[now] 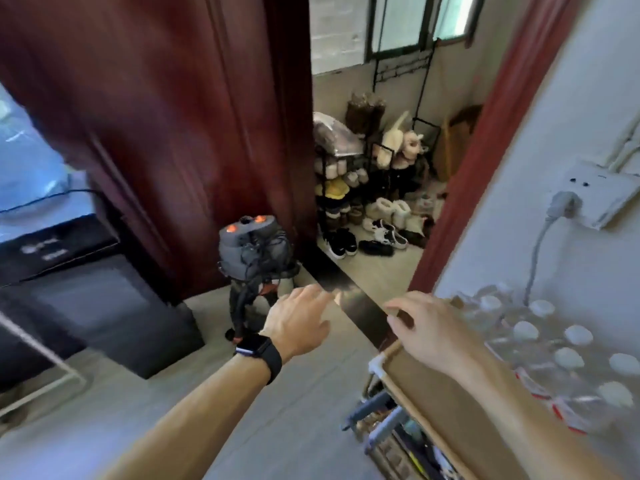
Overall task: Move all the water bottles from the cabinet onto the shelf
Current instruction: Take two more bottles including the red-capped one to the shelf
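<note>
Both hands are out front, apart and holding nothing. The left hand [298, 323] has loose, spread fingers pointing ahead, with a watch [259, 351] on its wrist. The right hand [433, 327] has relaxed, slightly bent fingers and hovers over the far left corner of the shelf [433, 393]. The bottles [554, 344] are clear with white caps, packed in a cluster on the shelf top just right of the right hand and against the wall; motion blur makes the count uncertain. Up the wall above them and right of the right hand are a socket [595, 195] and a plug [564, 202]. Ahead of the left hand, a grey device [252, 251] with orange spots sits on the floor by a dark red door [173, 133]. A black unit [104, 306] is well left of the left hand. Far ahead between the hands, shoes [374, 233] lie past the doorway.
</note>
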A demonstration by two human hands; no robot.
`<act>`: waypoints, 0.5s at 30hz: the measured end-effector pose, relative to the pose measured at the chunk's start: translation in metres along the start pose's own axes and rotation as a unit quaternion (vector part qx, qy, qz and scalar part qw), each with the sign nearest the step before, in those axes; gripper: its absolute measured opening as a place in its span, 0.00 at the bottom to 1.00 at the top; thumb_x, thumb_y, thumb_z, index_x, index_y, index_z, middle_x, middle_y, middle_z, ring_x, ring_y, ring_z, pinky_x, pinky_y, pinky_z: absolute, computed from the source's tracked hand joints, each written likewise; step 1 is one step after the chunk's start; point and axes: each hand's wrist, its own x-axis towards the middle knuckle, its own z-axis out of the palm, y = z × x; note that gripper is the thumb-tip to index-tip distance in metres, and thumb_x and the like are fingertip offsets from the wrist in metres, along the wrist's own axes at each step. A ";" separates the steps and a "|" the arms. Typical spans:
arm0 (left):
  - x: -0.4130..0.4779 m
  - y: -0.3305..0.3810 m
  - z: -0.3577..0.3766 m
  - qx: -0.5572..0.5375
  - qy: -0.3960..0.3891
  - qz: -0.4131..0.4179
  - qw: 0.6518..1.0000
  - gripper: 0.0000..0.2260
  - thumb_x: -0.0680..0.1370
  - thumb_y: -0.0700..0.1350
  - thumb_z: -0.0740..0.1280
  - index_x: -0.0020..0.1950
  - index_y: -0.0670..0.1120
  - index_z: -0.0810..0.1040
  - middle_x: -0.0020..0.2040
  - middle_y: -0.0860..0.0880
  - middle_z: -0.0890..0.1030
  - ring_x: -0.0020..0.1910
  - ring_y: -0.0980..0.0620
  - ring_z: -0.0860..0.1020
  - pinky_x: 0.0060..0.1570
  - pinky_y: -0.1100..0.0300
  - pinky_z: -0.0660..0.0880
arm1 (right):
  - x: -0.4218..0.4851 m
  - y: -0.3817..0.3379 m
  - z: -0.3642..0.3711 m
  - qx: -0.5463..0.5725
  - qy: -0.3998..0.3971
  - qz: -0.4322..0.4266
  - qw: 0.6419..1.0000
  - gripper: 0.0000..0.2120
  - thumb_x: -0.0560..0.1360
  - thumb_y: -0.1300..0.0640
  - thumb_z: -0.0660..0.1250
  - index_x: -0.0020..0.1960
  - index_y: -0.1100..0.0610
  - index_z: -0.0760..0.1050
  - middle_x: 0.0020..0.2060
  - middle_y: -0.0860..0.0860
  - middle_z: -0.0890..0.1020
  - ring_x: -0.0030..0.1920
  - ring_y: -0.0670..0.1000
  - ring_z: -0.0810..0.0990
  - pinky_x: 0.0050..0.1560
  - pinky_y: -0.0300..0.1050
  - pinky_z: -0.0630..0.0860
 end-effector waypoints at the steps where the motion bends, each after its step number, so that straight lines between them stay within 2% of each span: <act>1: -0.022 -0.028 -0.011 0.010 0.012 -0.036 0.999 0.23 0.78 0.52 0.62 0.73 0.54 0.68 0.72 0.51 0.69 0.70 0.46 0.69 0.66 0.50 0.69 | 0.013 -0.029 0.005 -0.001 -0.005 -0.046 0.999 0.14 0.79 0.49 0.62 0.63 0.47 0.78 0.59 0.42 0.79 0.61 0.46 0.75 0.61 0.43 0.73; 5: -0.144 -0.135 -0.054 0.025 0.078 -0.202 0.976 0.23 0.78 0.54 0.63 0.73 0.54 0.69 0.72 0.51 0.70 0.70 0.47 0.68 0.66 0.52 0.68 | 0.048 -0.169 0.028 0.004 -0.017 -0.208 0.978 0.14 0.78 0.50 0.65 0.61 0.49 0.80 0.62 0.46 0.79 0.65 0.48 0.74 0.64 0.39 0.67; 8: -0.270 -0.198 -0.081 0.036 0.114 -0.324 0.938 0.23 0.79 0.54 0.63 0.73 0.55 0.68 0.73 0.51 0.70 0.71 0.47 0.68 0.68 0.51 0.67 | 0.046 -0.291 0.052 0.027 -0.028 -0.314 0.949 0.14 0.76 0.49 0.67 0.61 0.49 0.80 0.62 0.47 0.80 0.65 0.48 0.74 0.67 0.41 0.69; 11: -0.409 -0.237 -0.102 0.053 0.134 -0.429 0.892 0.22 0.79 0.55 0.62 0.73 0.55 0.68 0.73 0.51 0.69 0.71 0.47 0.67 0.68 0.52 0.67 | 0.016 -0.420 0.078 0.047 -0.058 -0.417 0.906 0.16 0.77 0.47 0.65 0.64 0.48 0.78 0.65 0.45 0.77 0.68 0.45 0.71 0.68 0.42 0.69; 15: -0.594 -0.269 -0.129 0.083 0.142 -0.544 0.823 0.23 0.79 0.56 0.61 0.75 0.56 0.65 0.74 0.52 0.67 0.72 0.49 0.66 0.69 0.55 0.65 | -0.056 -0.590 0.114 0.081 -0.103 -0.534 0.835 0.17 0.78 0.46 0.63 0.66 0.47 0.76 0.67 0.43 0.74 0.70 0.46 0.68 0.69 0.46 0.68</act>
